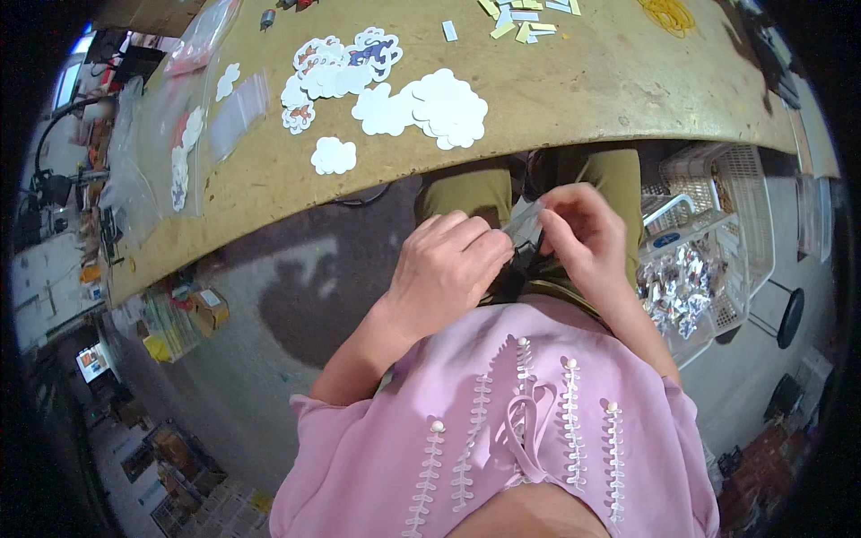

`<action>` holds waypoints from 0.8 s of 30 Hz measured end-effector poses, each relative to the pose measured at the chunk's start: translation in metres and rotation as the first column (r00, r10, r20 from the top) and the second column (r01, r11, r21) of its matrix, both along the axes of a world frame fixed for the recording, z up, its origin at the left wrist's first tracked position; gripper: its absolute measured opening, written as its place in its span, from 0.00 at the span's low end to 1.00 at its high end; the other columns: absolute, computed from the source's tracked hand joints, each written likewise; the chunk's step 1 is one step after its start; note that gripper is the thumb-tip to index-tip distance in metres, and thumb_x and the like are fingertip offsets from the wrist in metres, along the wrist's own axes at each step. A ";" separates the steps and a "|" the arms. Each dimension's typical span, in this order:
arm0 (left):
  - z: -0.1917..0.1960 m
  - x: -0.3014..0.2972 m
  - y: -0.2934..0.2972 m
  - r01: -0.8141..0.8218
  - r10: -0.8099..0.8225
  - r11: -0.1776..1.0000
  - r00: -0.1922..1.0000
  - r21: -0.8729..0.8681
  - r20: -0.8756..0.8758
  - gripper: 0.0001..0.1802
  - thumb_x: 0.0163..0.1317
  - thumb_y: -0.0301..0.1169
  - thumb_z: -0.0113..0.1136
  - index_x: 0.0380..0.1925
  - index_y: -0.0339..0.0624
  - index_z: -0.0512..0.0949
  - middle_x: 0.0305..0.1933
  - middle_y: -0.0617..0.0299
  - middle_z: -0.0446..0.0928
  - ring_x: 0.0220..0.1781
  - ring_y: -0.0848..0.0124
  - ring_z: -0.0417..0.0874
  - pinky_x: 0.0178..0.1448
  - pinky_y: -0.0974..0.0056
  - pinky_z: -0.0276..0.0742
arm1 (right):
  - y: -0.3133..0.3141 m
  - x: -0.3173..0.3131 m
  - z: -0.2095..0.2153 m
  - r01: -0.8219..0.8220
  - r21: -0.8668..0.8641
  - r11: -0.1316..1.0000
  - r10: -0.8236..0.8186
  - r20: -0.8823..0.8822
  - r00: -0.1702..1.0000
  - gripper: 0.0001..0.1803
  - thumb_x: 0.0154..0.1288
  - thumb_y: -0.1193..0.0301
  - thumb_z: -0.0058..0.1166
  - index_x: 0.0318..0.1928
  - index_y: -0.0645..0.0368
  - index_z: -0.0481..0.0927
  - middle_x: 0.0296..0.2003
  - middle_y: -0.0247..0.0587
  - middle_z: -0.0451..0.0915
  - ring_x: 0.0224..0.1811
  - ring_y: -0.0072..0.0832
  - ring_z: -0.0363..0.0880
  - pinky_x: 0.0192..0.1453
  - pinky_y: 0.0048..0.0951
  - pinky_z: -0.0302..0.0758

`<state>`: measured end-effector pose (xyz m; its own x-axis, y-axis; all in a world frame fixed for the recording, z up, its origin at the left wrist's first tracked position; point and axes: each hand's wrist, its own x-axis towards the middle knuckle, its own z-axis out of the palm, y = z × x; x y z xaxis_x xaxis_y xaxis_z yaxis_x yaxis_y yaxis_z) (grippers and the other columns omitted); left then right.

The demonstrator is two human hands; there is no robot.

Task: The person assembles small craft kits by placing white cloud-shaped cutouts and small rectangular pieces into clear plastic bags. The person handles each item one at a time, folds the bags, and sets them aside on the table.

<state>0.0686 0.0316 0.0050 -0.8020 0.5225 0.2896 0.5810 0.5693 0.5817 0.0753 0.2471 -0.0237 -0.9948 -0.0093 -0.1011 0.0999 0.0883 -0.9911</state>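
Above my lap, a small clear plastic bag (526,226) is stretched between my two hands. My left hand (456,264) has its fingers curled and closed on the bag's near side. On the other side, my right hand (587,235) pinches the bag's edge between thumb and fingers. What the bag contains, if anything, I cannot make out. Beyond my hands, white cloud-shaped cutouts (447,108) lie in overlapping piles on the table (574,99). Some printed cutouts (372,56) show coloured figures, and one small stack (334,156) sits nearer the table edge.
Clear plastic bags (240,115) lie at the table's left. Small yellow and white strips (516,27) and yellow rubber bands (668,16) are at the far side. On my right stands a white plastic basket (753,206) beside a clear bin of shiny pieces (683,287).
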 end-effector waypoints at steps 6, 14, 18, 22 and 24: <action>0.011 0.002 -0.020 0.140 -0.140 0.989 0.990 0.057 -0.006 0.07 0.58 0.26 0.75 0.35 0.45 0.84 0.35 0.62 0.81 0.37 0.61 0.81 0.44 0.56 0.79 | 0.016 -0.001 0.040 -0.311 0.732 0.607 0.689 -0.289 0.665 0.15 0.59 0.74 0.66 0.48 0.58 0.85 0.49 0.38 0.85 0.45 0.38 0.87 0.47 0.36 0.86; 0.019 -0.068 -0.034 -0.245 0.233 0.969 0.951 -0.036 -0.202 0.22 0.60 0.28 0.75 0.56 0.41 0.85 0.57 0.54 0.86 0.58 0.53 0.86 0.64 0.52 0.82 | 0.021 -0.002 0.030 -0.362 0.670 0.648 0.683 -0.302 0.665 0.16 0.54 0.77 0.65 0.46 0.62 0.88 0.41 0.43 0.84 0.45 0.42 0.86 0.46 0.39 0.85; 0.013 -0.095 -0.032 -0.255 0.181 0.938 0.939 -0.236 -0.293 0.26 0.59 0.33 0.77 0.57 0.38 0.83 0.57 0.51 0.85 0.60 0.53 0.84 0.63 0.51 0.82 | 0.023 0.002 0.024 -0.364 0.657 0.660 0.665 -0.284 0.691 0.16 0.58 0.76 0.63 0.48 0.58 0.87 0.42 0.41 0.82 0.46 0.39 0.84 0.49 0.37 0.84; 0.028 -0.112 -0.035 -0.134 0.077 0.930 0.981 -0.343 -0.176 0.27 0.60 0.32 0.76 0.58 0.36 0.82 0.53 0.49 0.84 0.57 0.51 0.85 0.62 0.50 0.82 | 0.028 0.003 0.016 -0.340 0.651 0.678 0.638 -0.292 0.713 0.15 0.58 0.76 0.63 0.47 0.59 0.87 0.40 0.41 0.82 0.46 0.39 0.84 0.50 0.37 0.84; 0.033 -0.118 -0.033 -0.093 0.041 0.921 0.989 -0.379 -0.143 0.27 0.60 0.31 0.76 0.58 0.36 0.82 0.52 0.48 0.84 0.55 0.49 0.85 0.60 0.50 0.82 | 0.029 0.002 0.013 -0.343 0.646 0.682 0.636 -0.293 0.714 0.15 0.58 0.76 0.63 0.47 0.60 0.87 0.39 0.41 0.81 0.44 0.39 0.84 0.49 0.37 0.83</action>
